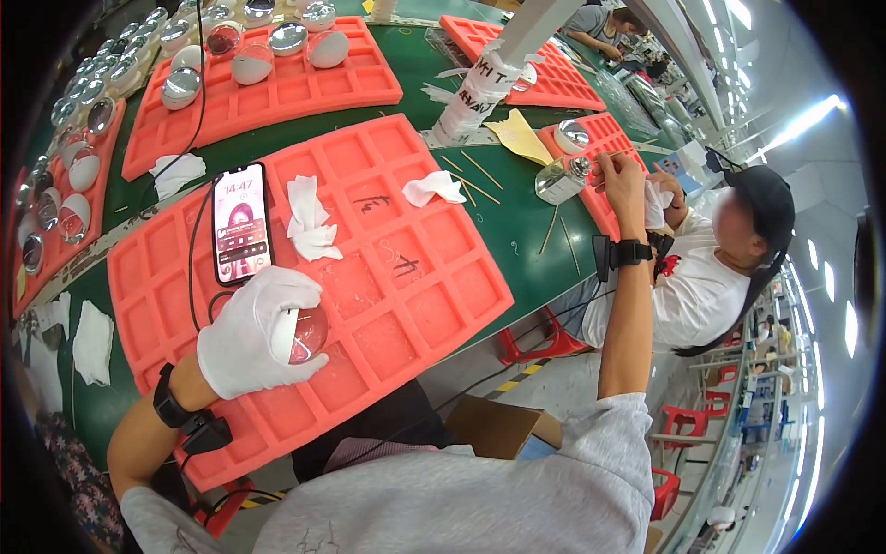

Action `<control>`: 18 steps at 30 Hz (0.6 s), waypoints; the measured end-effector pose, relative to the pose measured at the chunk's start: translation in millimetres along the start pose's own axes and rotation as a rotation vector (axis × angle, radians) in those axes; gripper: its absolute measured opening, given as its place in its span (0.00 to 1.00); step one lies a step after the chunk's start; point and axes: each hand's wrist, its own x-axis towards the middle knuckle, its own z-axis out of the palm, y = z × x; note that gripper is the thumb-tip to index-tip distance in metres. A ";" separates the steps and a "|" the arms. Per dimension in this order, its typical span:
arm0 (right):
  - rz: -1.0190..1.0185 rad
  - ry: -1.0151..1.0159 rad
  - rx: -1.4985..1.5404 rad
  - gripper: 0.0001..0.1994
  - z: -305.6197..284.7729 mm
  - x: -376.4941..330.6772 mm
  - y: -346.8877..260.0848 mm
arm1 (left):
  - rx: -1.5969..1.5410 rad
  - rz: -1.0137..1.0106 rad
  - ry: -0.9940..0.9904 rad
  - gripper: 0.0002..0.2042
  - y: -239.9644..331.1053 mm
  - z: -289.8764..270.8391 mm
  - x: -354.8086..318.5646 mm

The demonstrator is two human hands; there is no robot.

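My left hand (254, 332), in a white glove, is closed around a ball-like piece (308, 334), part white and part shiny, showing reddish. It is just above the near left part of the red compartment tray (432, 312). My right hand (620, 185) is bare and reaches far right, its fingers pinched together beside the neck of a small clear bottle (559, 182). Whatever those fingers hold is too small to make out. A lit phone (242, 226) lies on the tray near my left hand, with crumpled white wipes (311, 220) beside it.
Thin wooden sticks (472, 173) and a yellow cloth (519, 138) lie on the green table (517, 226). More red trays (360, 83) hold several shiny balls (253, 64). A wrapped post (472, 97) rises at the back. A co-worker (720, 258) sits close on the right. Cables cross the left side.
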 end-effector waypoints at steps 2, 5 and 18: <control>0.017 -0.004 -0.011 0.12 -1.1 1.2 -1.5 | -0.004 0.004 0.002 0.31 -0.1 -0.5 -0.3; 0.022 0.005 -0.055 0.13 -2.2 -1.4 -6.7 | -0.009 0.010 0.005 0.31 -0.3 -1.6 0.1; 0.000 -0.224 0.899 0.13 124.8 -229.9 -207.4 | -0.212 -0.046 -0.077 0.27 -18.0 0.8 -0.9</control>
